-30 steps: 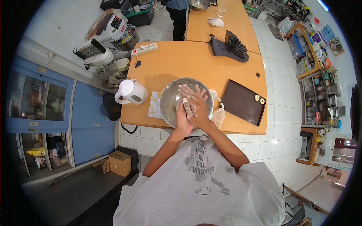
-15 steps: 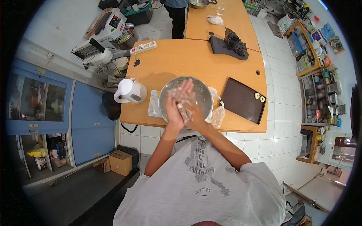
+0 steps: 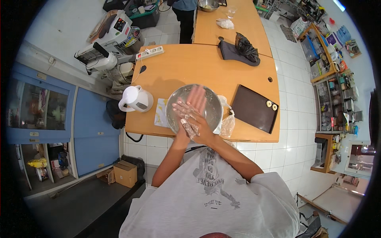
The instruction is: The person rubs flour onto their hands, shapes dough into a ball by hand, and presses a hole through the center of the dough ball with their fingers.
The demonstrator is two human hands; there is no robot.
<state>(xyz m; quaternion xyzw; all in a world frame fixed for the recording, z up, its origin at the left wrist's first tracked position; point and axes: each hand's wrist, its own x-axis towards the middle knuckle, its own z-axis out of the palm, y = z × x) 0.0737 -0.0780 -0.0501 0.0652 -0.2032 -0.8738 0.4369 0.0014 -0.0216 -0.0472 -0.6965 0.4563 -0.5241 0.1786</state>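
Observation:
My left hand (image 3: 195, 99) is over the steel bowl (image 3: 214, 112), its fingers stretched upward and slightly blurred. My right hand (image 3: 189, 121) lies across the left palm, fingers extended and coated in pale, sticky dough or flour; anything between the palms is hidden. A white paper (image 3: 160, 115) lies left of the bowl, beside a white electric kettle (image 3: 136, 97). A clear plastic bag (image 3: 228, 125) sits to the bowl's right. Further right is a dark tray (image 3: 252, 107) with two pale ring-shaped pieces (image 3: 271, 105) at its right side.
On the desk are a power strip (image 3: 149, 52) and a black bag (image 3: 246, 47) on dark cloth. A person (image 3: 184, 22) stands by the far desk (image 3: 222, 33). Mixers (image 3: 111, 37) line the left wall, near blue cabinets (image 3: 95, 123); crowded shelves (image 3: 333, 103) line the right.
My hands keep shifting against each other over the bowl: the right one has slid lower left across the left palm, and more of the left fingers now shows above it.

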